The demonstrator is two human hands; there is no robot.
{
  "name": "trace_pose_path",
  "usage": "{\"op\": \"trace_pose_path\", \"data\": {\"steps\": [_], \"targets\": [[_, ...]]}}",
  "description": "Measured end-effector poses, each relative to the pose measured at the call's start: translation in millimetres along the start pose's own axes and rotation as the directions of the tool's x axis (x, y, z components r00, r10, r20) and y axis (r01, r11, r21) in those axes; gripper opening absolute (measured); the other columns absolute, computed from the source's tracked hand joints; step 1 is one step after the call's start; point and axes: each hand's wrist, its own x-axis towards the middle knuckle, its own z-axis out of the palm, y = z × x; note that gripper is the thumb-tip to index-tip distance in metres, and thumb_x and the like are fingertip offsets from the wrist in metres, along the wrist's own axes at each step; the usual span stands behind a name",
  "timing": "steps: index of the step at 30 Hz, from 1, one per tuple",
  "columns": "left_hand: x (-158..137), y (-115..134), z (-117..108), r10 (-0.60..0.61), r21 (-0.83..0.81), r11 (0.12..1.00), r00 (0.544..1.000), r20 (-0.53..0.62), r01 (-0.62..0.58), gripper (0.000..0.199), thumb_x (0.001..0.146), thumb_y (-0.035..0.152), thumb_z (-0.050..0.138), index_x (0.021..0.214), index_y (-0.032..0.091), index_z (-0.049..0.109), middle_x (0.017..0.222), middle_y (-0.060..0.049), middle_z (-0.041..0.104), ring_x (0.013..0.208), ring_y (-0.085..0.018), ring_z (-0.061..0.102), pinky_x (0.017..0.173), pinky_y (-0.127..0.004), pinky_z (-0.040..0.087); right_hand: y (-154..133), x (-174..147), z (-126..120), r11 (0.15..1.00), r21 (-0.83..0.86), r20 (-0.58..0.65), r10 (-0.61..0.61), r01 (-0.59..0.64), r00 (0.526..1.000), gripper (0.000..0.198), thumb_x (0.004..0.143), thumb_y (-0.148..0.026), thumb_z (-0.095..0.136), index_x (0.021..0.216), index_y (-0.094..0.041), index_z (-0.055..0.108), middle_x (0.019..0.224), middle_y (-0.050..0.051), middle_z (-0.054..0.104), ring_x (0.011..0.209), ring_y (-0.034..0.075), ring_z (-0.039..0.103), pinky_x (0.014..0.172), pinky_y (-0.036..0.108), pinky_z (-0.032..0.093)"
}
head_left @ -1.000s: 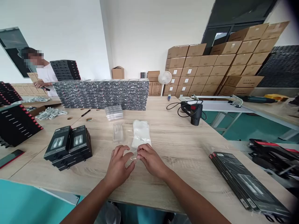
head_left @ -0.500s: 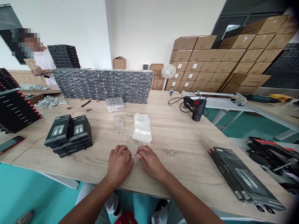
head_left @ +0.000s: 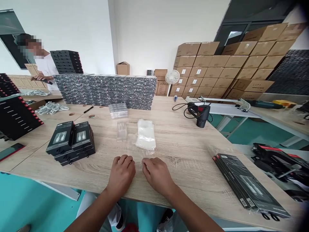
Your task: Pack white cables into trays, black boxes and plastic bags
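Note:
My left hand (head_left: 122,174) rests low over the near part of the table, its fingers curled inward; what they hold, if anything, is hidden. Close beside it, my right hand (head_left: 157,175) pinches with thumb and forefinger at what looks like thin clear film, hard to see against the wood. Just beyond both hands lies a stack of clear plastic bags (head_left: 146,134). To its left are a clear plastic tray (head_left: 122,131) and, farther back, a pile of similar clear trays (head_left: 118,110).
Black product boxes (head_left: 82,137) stand at the left; long black packages (head_left: 248,183) lie at the right. A heat gun (head_left: 203,115) with its cord stands at the back right. Wrapped boxes (head_left: 106,90) form a wall at the back. Another person (head_left: 47,66) stands at far left.
My hands have moved slightly apart and a little lower in the picture, and the film between them shows less. The whole view has shifted slightly. The other person's hands have moved a little.

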Motion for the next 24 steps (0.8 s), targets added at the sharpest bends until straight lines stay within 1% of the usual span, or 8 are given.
{"op": "trace_pose_path", "data": {"steps": [2,5,10,14,17,19,21,24], "targets": [[-2.1,-1.3,1.0,0.012,0.006,1.000,1.000,0.001,-0.012,0.020,0.089,0.006,0.051,0.096,0.019,0.064,0.108,-0.007,0.067,0.104,-0.026,0.058,0.085,-0.043,0.041,-0.3,-1.1,1.6,0.999,-0.022,-0.044,0.027,-0.028,0.999,0.018,0.095,-0.012,0.043,0.090,-0.019,0.059,0.071,0.003,0.068,0.063,0.017,0.060,0.062,0.030,0.040],[-3.8,-1.8,3.1,-0.056,-0.027,0.998,0.998,-0.012,0.055,0.018,0.088,0.007,0.053,0.096,0.020,0.063,0.107,-0.006,0.067,0.100,-0.026,0.059,0.081,-0.041,0.042,-2.4,-1.0,2.7,0.999,-0.047,-0.073,-0.014,0.011,0.997,0.017,0.091,-0.009,0.046,0.086,-0.018,0.059,0.072,0.002,0.068,0.066,0.017,0.061,0.064,0.030,0.042],[-4.1,2.5,5.8,-0.169,-0.096,0.982,0.985,-0.042,0.165,0.013,0.090,0.012,0.051,0.089,0.020,0.062,0.099,-0.006,0.066,0.089,-0.024,0.061,0.077,-0.038,0.045,-11.0,1.9,11.2,0.992,-0.103,-0.109,-0.089,0.078,0.990,0.011,0.090,-0.016,0.055,0.082,-0.019,0.061,0.109,0.007,0.071,0.097,0.022,0.065,0.085,0.034,0.049],[-6.1,4.3,7.6,-0.268,-0.178,0.950,0.962,-0.056,0.255,0.013,0.090,0.014,0.049,0.091,0.020,0.061,0.103,-0.006,0.066,0.091,-0.025,0.062,0.078,-0.039,0.046,-13.7,-0.7,23.2,0.982,-0.191,-0.150,-0.042,0.013,0.988,0.015,0.088,-0.007,0.054,0.079,-0.016,0.061,0.107,0.013,0.072,0.091,0.025,0.067,0.077,0.037,0.054],[-6.7,0.8,9.2,-0.372,-0.274,0.897,0.927,-0.045,0.347,0.015,0.089,0.012,0.048,0.094,0.021,0.059,0.102,-0.005,0.065,0.084,-0.020,0.065,0.072,-0.033,0.049,-12.7,-5.3,25.7,0.972,-0.234,-0.141,-0.049,0.015,0.989,0.016,0.083,0.000,0.054,0.083,-0.015,0.061,0.108,0.016,0.072,0.088,0.026,0.069,0.071,0.037,0.056],[-5.8,-3.3,10.8,-0.428,-0.343,0.852,0.903,-0.024,0.395,0.016,0.088,0.011,0.047,0.093,0.022,0.058,0.098,-0.003,0.065,0.076,-0.016,0.065,0.066,-0.028,0.051,-12.1,-7.4,23.5,0.967,-0.249,-0.116,-0.091,0.060,0.989,0.017,0.082,0.001,0.056,0.085,-0.014,0.061,0.109,0.017,0.071,0.090,0.027,0.069,0.073,0.037,0.057],[-3.9,-7.4,12.4,-0.463,-0.396,0.815,0.887,-0.006,0.423,0.016,0.087,0.010,0.047,0.091,0.022,0.057,0.094,-0.001,0.065,0.075,-0.014,0.065,0.065,-0.026,0.052,-11.7,-8.2,19.8,0.956,-0.254,-0.077,-0.172,0.148,0.982,0.017,0.082,0.000,0.056,0.085,-0.015,0.062,0.114,0.015,0.070,0.100,0.027,0.067,0.084,0.039,0.057],[-1.8,-10.6,12.8,-0.475,-0.436,0.789,0.880,0.011,0.432,0.016,0.087,0.011,0.048,0.093,0.022,0.057,0.094,-0.002,0.064,0.078,-0.015,0.065,0.068,-0.027,0.054,-11.3,-8.0,15.7,0.905,-0.259,-0.018,-0.353,0.337,0.935,0.014,0.087,-0.005,0.057,0.091,-0.017,0.064,0.128,0.013,0.065,0.122,0.028,0.058,0.100,0.042,0.050]]}}
